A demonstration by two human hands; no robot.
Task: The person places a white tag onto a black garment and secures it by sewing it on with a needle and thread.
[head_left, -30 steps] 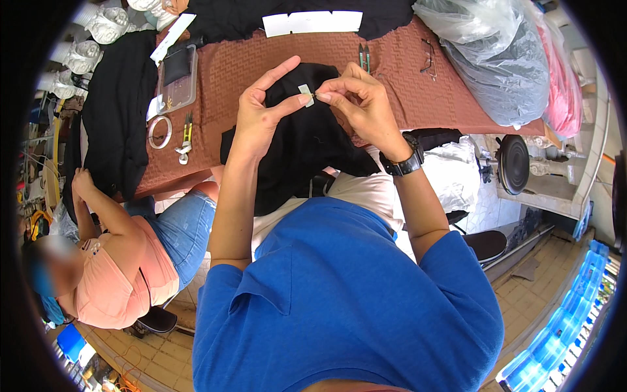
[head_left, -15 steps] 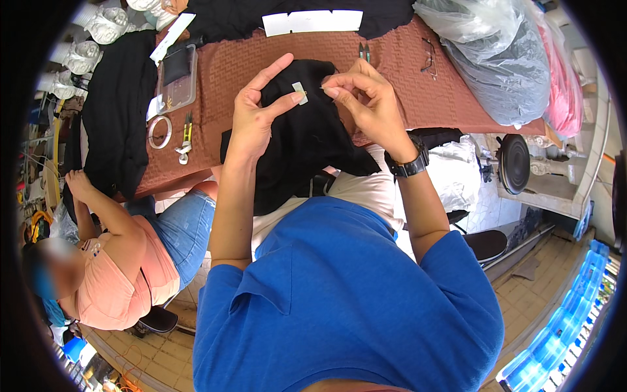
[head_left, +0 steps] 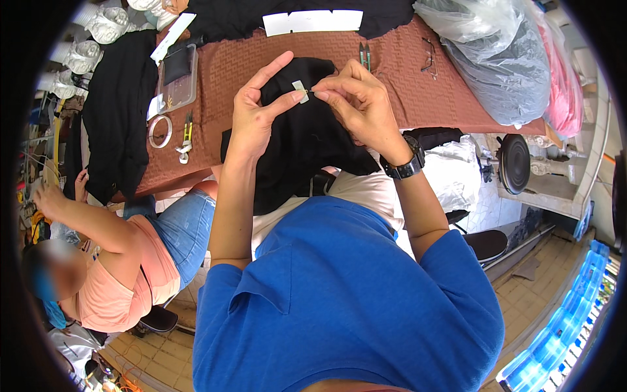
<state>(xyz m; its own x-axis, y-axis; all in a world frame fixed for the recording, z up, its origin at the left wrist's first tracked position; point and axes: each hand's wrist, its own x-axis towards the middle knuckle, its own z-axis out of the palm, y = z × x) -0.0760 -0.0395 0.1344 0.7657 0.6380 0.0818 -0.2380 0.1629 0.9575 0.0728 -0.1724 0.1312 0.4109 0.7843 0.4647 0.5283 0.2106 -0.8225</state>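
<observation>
Black cloth (head_left: 307, 144) drapes from the table edge down over my lap. My left hand (head_left: 253, 121) grips its upper part, with the thumb pressed on a small pale tag (head_left: 298, 85) and the index finger stretched out. The fingers behind the cloth are hidden. My right hand (head_left: 366, 111) is closed in a pinch right beside the tag, close to my left thumb tip. Something thin and tiny shows at its fingertips, too small to name.
Thread snippers (head_left: 364, 55), glasses (head_left: 428, 55), yellow-handled snippers (head_left: 187, 130), a white tape ring (head_left: 160, 132) and a clear plastic box (head_left: 189, 78) lie on the brown tablecloth (head_left: 398, 78). Stuffed plastic bags (head_left: 496, 65) stand right. A co-worker in pink (head_left: 150, 255) sits left.
My right hand has moved left and slightly down, up to the tag. My left hand stays nearly still. The co-worker's arm has swung left, with one hand away from the black garment.
</observation>
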